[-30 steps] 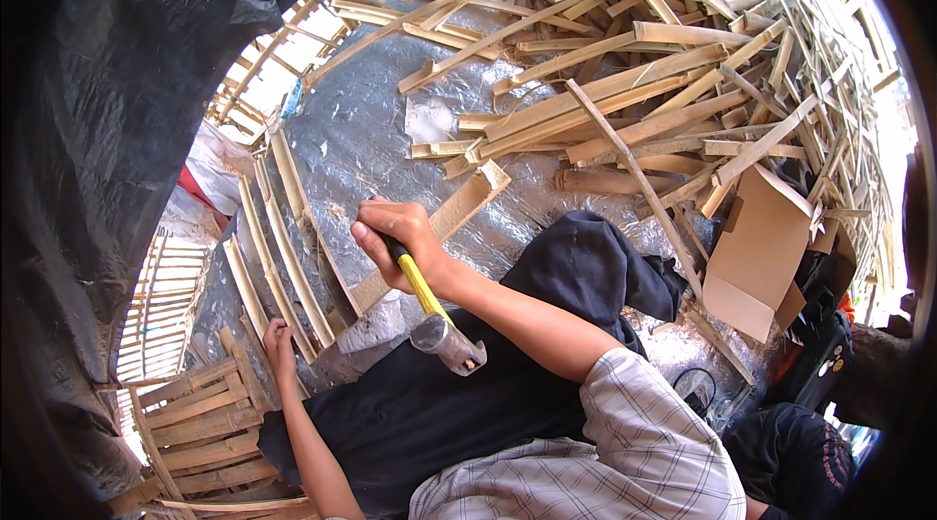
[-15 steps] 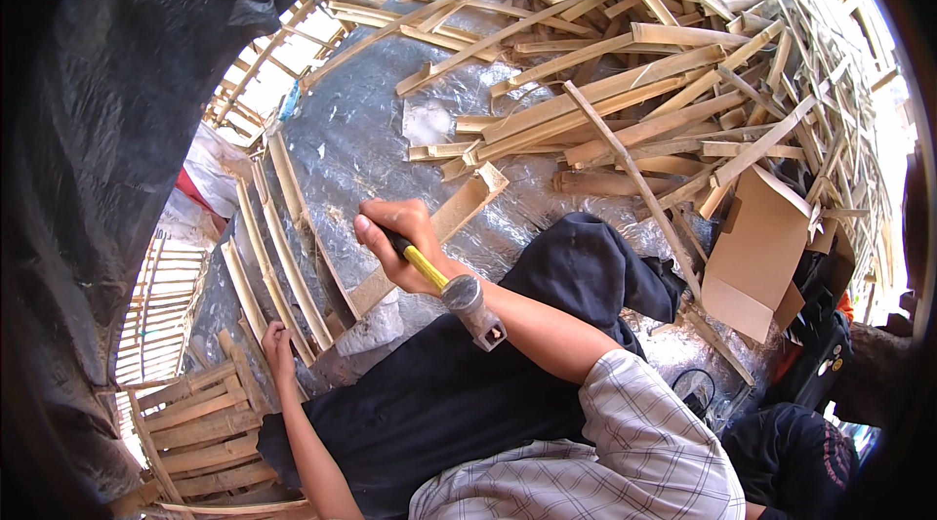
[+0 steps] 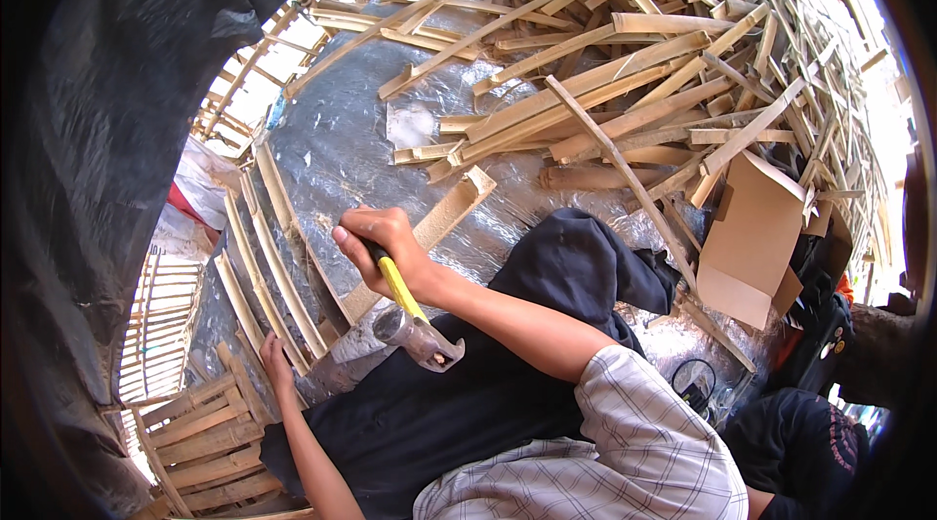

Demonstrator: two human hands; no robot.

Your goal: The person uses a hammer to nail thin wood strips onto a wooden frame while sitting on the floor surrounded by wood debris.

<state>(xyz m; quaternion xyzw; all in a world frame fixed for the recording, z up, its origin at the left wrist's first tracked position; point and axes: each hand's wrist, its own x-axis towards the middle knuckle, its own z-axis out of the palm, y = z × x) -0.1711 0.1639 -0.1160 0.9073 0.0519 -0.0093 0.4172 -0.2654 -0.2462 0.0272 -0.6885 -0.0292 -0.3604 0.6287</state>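
Note:
My right hand [image 3: 387,249] is closed around the black and yellow handle of a hammer [image 3: 398,286]. The hammer's metal head hangs toward me, over my dark-trousered leg. Under that hand a wide split bamboo piece [image 3: 457,210] lies slantwise on the floor sheet. Farther left, my left hand [image 3: 277,364] is at the near end of a narrow bamboo strip [image 3: 241,298], its fingers pressed together against it; their tips are partly hidden. More bamboo strips [image 3: 283,271] lie side by side just right of it, pointing away from me.
A large heap of split bamboo [image 3: 625,81] covers the far right. An opened cardboard box [image 3: 752,237] stands right of my knee. At lower left is a slatted bamboo panel [image 3: 210,447]. Dark plastic sheeting [image 3: 127,130] hangs at the left. Another person's dark clothing [image 3: 795,452] shows at lower right.
My right hand and the hammer have moved left, and the hammer's head has swung lower and left. My left hand has shifted slightly toward me along the strip. The view has shifted slightly.

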